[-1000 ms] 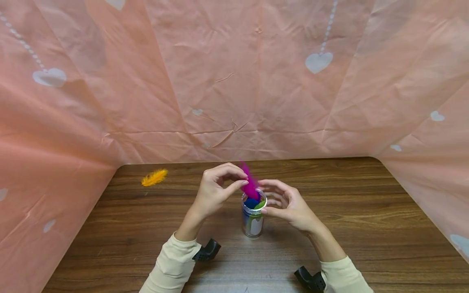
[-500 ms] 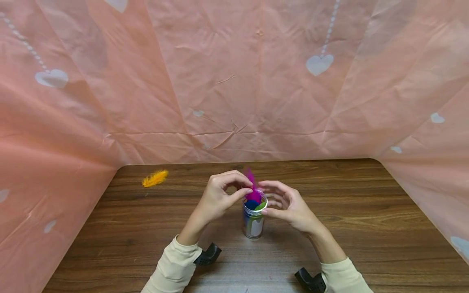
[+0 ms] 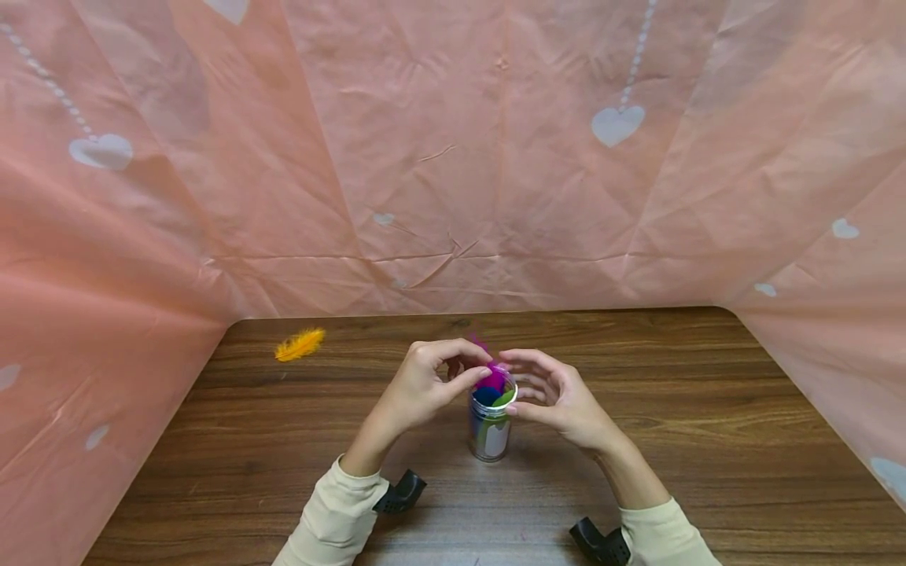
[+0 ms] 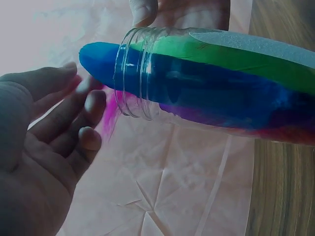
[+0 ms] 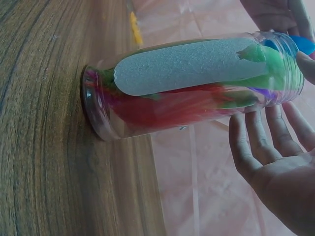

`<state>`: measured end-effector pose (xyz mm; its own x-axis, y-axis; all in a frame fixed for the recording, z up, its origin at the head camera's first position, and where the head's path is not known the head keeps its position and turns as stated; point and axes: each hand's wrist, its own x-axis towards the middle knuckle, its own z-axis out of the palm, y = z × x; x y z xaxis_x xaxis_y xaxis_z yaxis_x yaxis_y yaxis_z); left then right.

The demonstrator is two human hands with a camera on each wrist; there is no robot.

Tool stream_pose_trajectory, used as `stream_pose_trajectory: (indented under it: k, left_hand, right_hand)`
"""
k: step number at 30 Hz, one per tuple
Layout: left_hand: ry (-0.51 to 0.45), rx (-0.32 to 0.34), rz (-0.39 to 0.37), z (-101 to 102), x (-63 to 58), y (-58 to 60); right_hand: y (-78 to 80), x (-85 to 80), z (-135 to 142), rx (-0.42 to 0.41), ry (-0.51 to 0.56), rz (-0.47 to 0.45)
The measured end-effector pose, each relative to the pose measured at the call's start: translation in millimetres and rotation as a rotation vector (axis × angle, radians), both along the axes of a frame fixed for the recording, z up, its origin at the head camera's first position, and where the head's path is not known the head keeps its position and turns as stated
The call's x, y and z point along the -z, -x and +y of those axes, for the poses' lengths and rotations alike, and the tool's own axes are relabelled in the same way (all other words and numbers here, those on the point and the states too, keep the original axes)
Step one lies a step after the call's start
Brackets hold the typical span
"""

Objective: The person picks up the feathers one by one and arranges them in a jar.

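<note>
A clear glass jar (image 3: 487, 434) with a white label stands upright on the table, several coloured feathers inside. My left hand (image 3: 423, 391) is at its mouth, thumb and index finger pinching a magenta feather (image 3: 495, 380) whose lower part is in the jar. A blue feather (image 4: 167, 81) sticks out past the rim in the left wrist view. Beside it is a green feather (image 4: 197, 51). Red feathers (image 5: 162, 105) fill the lower jar in the right wrist view. My right hand (image 3: 562, 402) holds the jar's neck from the right between thumb and fingers.
An orange-yellow feather (image 3: 300, 345) lies at the back left of the wooden table (image 3: 679, 424). A pink sheet (image 3: 425, 157) with white hearts hangs behind and along both sides. Black wrist devices sit by both beige sleeves (image 3: 329, 515).
My left hand has come down and slightly right, and the magenta feather has sunk lower into the jar. The right hand and jar have stayed almost in place.
</note>
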<state>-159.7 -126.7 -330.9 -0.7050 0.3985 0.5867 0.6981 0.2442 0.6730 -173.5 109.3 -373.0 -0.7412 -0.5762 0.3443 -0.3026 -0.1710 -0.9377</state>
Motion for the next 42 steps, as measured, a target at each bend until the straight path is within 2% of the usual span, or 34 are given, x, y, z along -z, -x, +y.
stream_pose_trajectory:
  k: [5,10,21,30,42]
  left_hand:
    - [0.050,0.021,-0.022,0.5,-0.3,-0.9]
    - [0.025,-0.007,0.005,-1.7,-2.3,-2.5]
    - [-0.058,-0.110,0.083,-18.9,-2.9,1.2]
    - [-0.046,-0.199,0.069,-39.2,1.1,3.3]
    - [-0.007,-0.338,0.059,-64.8,19.9,11.6]
  right_hand:
    - [-0.3,0.2,0.4,0.002,-0.003,-0.001]
    - [-0.5,-0.2,0.0,0.004,-0.004,-0.004]
    - [0.5,-1.2,-1.2,0.004,0.002,-0.019]
    - [1.1,-0.3,-1.1,0.011,-0.003,-0.017]
    - [0.0,0.1,-0.1,0.018,-0.015,-0.014]
